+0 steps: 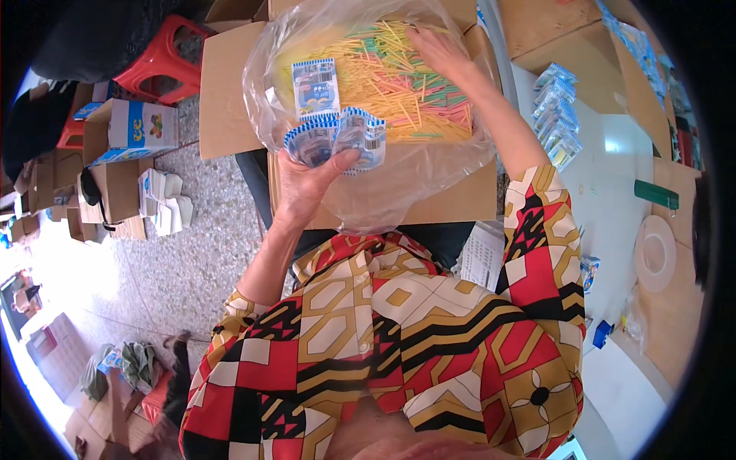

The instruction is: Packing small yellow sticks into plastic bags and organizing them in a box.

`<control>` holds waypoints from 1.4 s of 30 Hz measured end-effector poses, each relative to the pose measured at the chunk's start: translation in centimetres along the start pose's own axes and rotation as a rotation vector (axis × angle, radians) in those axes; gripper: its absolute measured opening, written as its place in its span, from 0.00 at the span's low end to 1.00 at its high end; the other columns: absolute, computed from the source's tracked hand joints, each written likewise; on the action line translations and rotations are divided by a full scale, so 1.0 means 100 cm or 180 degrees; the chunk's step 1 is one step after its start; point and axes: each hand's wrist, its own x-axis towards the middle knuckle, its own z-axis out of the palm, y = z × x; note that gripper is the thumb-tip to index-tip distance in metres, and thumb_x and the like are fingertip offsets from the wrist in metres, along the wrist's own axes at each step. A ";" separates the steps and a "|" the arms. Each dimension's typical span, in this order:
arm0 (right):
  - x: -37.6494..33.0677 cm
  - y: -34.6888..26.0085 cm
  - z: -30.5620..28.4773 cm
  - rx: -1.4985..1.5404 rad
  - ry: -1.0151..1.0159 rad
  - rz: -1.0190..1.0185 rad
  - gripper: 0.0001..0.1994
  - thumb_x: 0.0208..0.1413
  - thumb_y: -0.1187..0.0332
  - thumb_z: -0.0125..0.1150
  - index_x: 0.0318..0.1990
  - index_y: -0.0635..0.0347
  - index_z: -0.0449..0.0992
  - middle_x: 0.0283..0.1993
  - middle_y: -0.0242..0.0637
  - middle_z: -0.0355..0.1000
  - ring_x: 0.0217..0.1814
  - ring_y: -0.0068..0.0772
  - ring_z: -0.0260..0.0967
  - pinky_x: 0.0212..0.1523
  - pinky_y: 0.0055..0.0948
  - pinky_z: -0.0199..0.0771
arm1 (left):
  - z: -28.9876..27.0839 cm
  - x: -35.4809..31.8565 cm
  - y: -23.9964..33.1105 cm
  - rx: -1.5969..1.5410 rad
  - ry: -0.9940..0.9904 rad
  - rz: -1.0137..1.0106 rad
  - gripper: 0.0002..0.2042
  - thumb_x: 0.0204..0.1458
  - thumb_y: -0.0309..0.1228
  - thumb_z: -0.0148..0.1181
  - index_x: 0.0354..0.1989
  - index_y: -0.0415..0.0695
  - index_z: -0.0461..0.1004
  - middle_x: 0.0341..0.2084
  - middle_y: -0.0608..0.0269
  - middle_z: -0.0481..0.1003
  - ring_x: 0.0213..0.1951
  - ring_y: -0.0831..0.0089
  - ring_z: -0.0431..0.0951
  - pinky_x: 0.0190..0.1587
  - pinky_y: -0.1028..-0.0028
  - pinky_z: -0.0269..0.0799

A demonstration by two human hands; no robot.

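Patterned sleeves near; left hand [307, 180] pinching fanned blue-white packets [337, 136]; right hand [438, 47], fingers spread, gathering coloured sticks [399, 80] in far bag [429, 172]; next needs pinch.

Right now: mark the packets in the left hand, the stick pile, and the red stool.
small packets [337, 138], head view, on the blue-and-white fan above the thumb.
coloured sticks [399, 84], head view, middle of the pile.
red stool [157, 65], head view, on its seat.
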 end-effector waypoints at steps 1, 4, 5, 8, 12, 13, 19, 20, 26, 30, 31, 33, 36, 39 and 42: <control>0.000 -0.002 0.000 0.0005 -0.0004 -0.0007 0.27 0.48 0.77 0.50 0.58 0.57 0.55 0.56 0.49 0.59 0.53 0.51 0.61 0.52 0.40 0.64 | 0.000 0.000 0.000 0.0000 0.0009 -0.0003 0.16 0.40 0.22 0.66 0.41 0.38 0.73 0.34 0.63 0.76 0.36 0.78 0.76 0.42 0.74 0.72; 0.001 -0.005 -0.002 0.0002 0.0014 0.0066 0.26 0.47 0.78 0.49 0.57 0.58 0.56 0.54 0.49 0.60 0.53 0.52 0.61 0.51 0.41 0.64 | -0.001 0.001 -0.002 0.0002 0.0019 -0.0054 0.16 0.40 0.22 0.66 0.41 0.38 0.73 0.34 0.63 0.76 0.36 0.78 0.76 0.42 0.74 0.72; 0.003 -0.009 -0.012 0.0042 -0.0223 0.0184 0.25 0.47 0.79 0.48 0.56 0.59 0.57 0.52 0.50 0.62 0.51 0.53 0.62 0.49 0.42 0.65 | -0.002 0.001 -0.002 0.0021 0.0016 -0.0057 0.16 0.40 0.22 0.66 0.40 0.38 0.73 0.34 0.63 0.76 0.36 0.78 0.76 0.42 0.74 0.72; 0.008 -0.015 -0.019 0.0074 -0.0355 0.0270 0.21 0.46 0.80 0.47 0.51 0.60 0.60 0.45 0.51 0.66 0.46 0.54 0.64 0.44 0.45 0.66 | -0.003 0.000 -0.001 0.0041 0.0038 -0.0063 0.16 0.40 0.22 0.66 0.40 0.38 0.73 0.33 0.63 0.76 0.36 0.78 0.76 0.42 0.74 0.72; 0.005 0.000 0.000 0.0437 0.0792 -0.0174 0.12 0.44 0.79 0.49 0.39 0.65 0.67 0.34 0.51 0.69 0.38 0.57 0.66 0.35 0.44 0.68 | 0.001 0.000 -0.001 0.0019 0.0008 -0.0072 0.16 0.40 0.22 0.66 0.40 0.38 0.73 0.33 0.63 0.76 0.36 0.78 0.76 0.42 0.74 0.72; 0.003 0.006 0.002 0.0433 0.0793 -0.0158 0.12 0.44 0.79 0.49 0.39 0.65 0.67 0.34 0.51 0.69 0.38 0.57 0.66 0.35 0.44 0.68 | 0.002 0.000 -0.001 0.0021 -0.0008 -0.0075 0.16 0.40 0.22 0.66 0.40 0.38 0.73 0.33 0.63 0.76 0.36 0.78 0.76 0.42 0.74 0.72; -0.009 0.007 -0.053 0.1576 -0.0251 0.0756 0.09 0.46 0.67 0.59 0.29 0.64 0.73 0.24 0.41 0.70 0.25 0.33 0.68 0.26 0.27 0.68 | 0.001 -0.002 -0.001 0.0083 -0.0014 -0.0059 0.16 0.40 0.22 0.66 0.40 0.38 0.73 0.33 0.63 0.76 0.35 0.78 0.76 0.42 0.74 0.72; -0.018 0.006 -0.061 0.2577 -0.0629 0.0890 0.09 0.47 0.65 0.60 0.29 0.63 0.73 0.23 0.36 0.70 0.23 0.25 0.65 0.24 0.23 0.66 | 0.001 -0.002 0.000 0.0136 -0.0037 -0.0073 0.16 0.40 0.22 0.66 0.40 0.38 0.73 0.33 0.63 0.76 0.35 0.78 0.76 0.42 0.74 0.72; -0.088 -0.026 -0.048 0.4193 -0.1731 0.1155 0.07 0.48 0.66 0.60 0.30 0.61 0.74 0.22 0.26 0.68 0.21 0.12 0.60 0.22 0.15 0.62 | 0.014 -0.005 0.005 0.0102 -0.0100 -0.0062 0.15 0.40 0.22 0.66 0.40 0.39 0.73 0.33 0.63 0.77 0.35 0.78 0.76 0.42 0.75 0.72; -0.112 -0.045 -0.048 0.3671 -0.1823 0.1398 0.06 0.48 0.68 0.59 0.30 0.61 0.74 0.23 0.26 0.68 0.22 0.13 0.61 0.22 0.15 0.61 | 0.016 -0.005 0.005 0.0116 -0.0195 -0.0033 0.14 0.41 0.21 0.65 0.39 0.38 0.74 0.33 0.63 0.77 0.35 0.78 0.76 0.42 0.75 0.72; -0.114 -0.048 -0.055 0.3677 -0.1816 0.1385 0.06 0.48 0.68 0.59 0.30 0.61 0.74 0.23 0.26 0.68 0.22 0.13 0.61 0.22 0.15 0.61 | 0.017 -0.004 0.005 0.0127 -0.0191 -0.0025 0.14 0.41 0.21 0.65 0.39 0.38 0.74 0.33 0.63 0.77 0.35 0.78 0.76 0.42 0.75 0.72; -0.114 -0.051 -0.079 0.4182 -0.1137 0.1229 0.07 0.48 0.69 0.60 0.31 0.62 0.74 0.24 0.28 0.69 0.22 0.12 0.60 0.23 0.14 0.60 | 0.019 -0.004 0.005 0.0085 -0.0254 0.0042 0.14 0.41 0.21 0.64 0.39 0.38 0.74 0.33 0.64 0.77 0.35 0.78 0.76 0.41 0.76 0.72; -0.112 -0.054 -0.119 0.4467 -0.0408 0.1375 0.08 0.48 0.69 0.60 0.34 0.63 0.74 0.26 0.28 0.69 0.23 0.12 0.60 0.23 0.14 0.61 | 0.024 -0.003 0.007 0.0213 -0.0253 -0.0022 0.13 0.41 0.21 0.64 0.38 0.38 0.75 0.32 0.65 0.77 0.34 0.80 0.75 0.41 0.77 0.71; -0.112 -0.069 -0.166 0.5000 0.0489 0.0978 0.09 0.49 0.70 0.60 0.37 0.63 0.73 0.29 0.30 0.70 0.24 0.12 0.60 0.24 0.13 0.62 | 0.026 -0.002 0.002 0.0239 -0.0344 0.0142 0.12 0.41 0.21 0.65 0.36 0.38 0.76 0.31 0.66 0.77 0.33 0.82 0.75 0.39 0.79 0.71; -0.115 -0.075 -0.184 0.5195 0.0606 0.0957 0.09 0.50 0.72 0.58 0.39 0.64 0.73 0.30 0.31 0.70 0.25 0.12 0.61 0.23 0.13 0.62 | 0.032 -0.001 0.001 0.0509 -0.0332 0.0267 0.10 0.41 0.21 0.65 0.34 0.39 0.76 0.29 0.68 0.77 0.31 0.84 0.74 0.37 0.80 0.71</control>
